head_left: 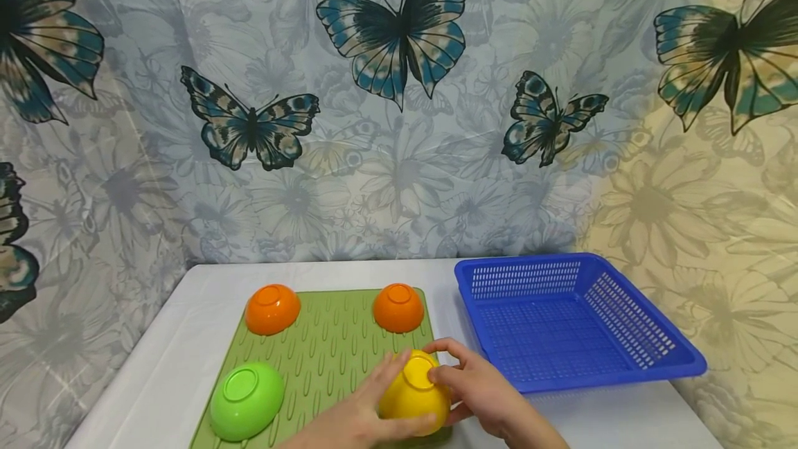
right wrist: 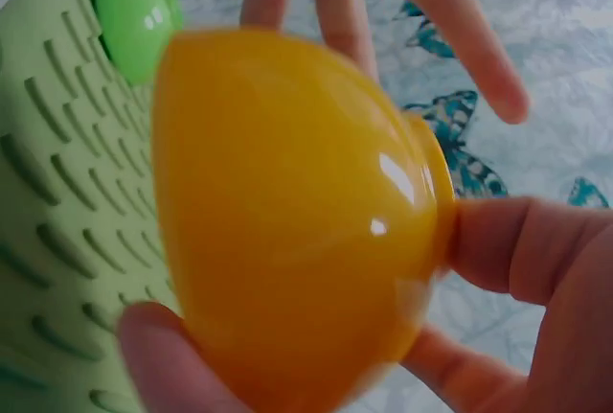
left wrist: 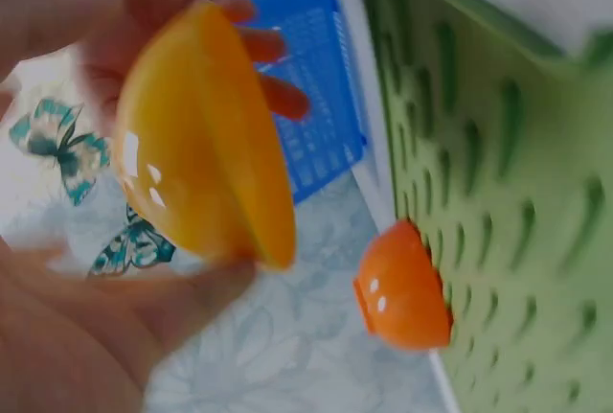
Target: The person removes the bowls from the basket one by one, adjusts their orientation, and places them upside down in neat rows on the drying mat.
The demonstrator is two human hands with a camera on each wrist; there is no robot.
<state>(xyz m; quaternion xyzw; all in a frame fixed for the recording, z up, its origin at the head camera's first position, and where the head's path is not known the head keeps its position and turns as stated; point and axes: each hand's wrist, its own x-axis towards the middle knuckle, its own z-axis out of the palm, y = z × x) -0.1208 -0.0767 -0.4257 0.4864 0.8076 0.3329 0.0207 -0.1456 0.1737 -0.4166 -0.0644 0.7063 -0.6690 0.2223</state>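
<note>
A yellow bowl [head_left: 411,400] is held upside down and tilted, above the front right of a green ridged mat [head_left: 333,338]. My right hand [head_left: 483,390] grips it, with one finger against its base and other fingers [right wrist: 498,240] around the side. On the bowl's left, my left hand [head_left: 368,407] has its fingers stretched out, and its thumb [left wrist: 206,293] touches near the rim. Also on the mat, all upside down, are a green bowl [head_left: 246,400] at front left, an orange bowl [head_left: 272,310] at back left and another orange bowl [head_left: 399,308] at back right.
A blue plastic basket [head_left: 642,366] with slotted sides stands right of the mat, beyond my right hand. The white table [head_left: 156,338] backs onto a hanging cloth [head_left: 399,206] printed with butterflies and flowers.
</note>
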